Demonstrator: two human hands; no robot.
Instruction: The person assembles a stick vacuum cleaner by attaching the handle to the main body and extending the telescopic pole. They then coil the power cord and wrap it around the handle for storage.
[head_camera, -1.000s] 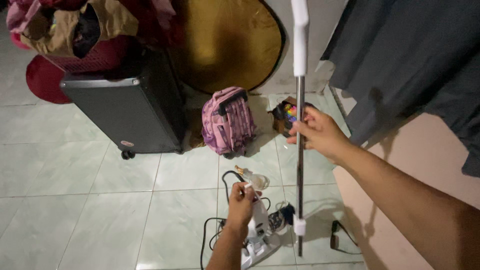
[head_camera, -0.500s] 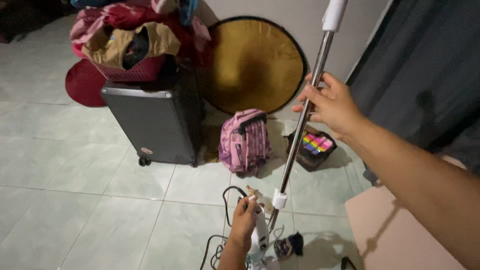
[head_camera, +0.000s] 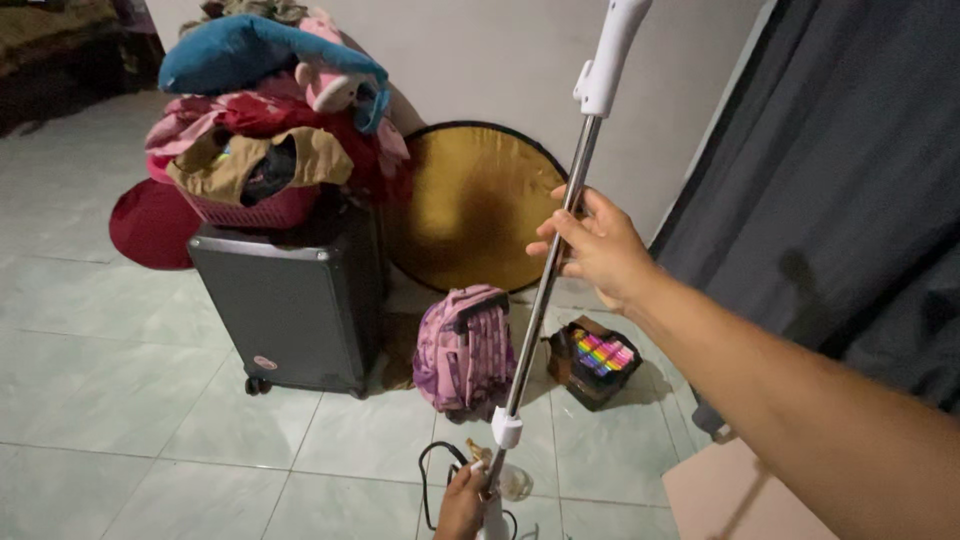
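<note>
Right hand (head_camera: 600, 250): grip curled around the metal pole (head_camera: 545, 290), mid-shaft.
Left hand (head_camera: 462, 505): at the bottom edge of view, grip wrapped around the pole's white base; partly cut off.
Pole: tilted, white handle (head_camera: 610, 55) at top, standing over the tiled floor (head_camera: 150, 400).
Nearby: pink backpack (head_camera: 462, 350), black suitcase (head_camera: 290, 305), box of coloured markers (head_camera: 597, 358).
</note>
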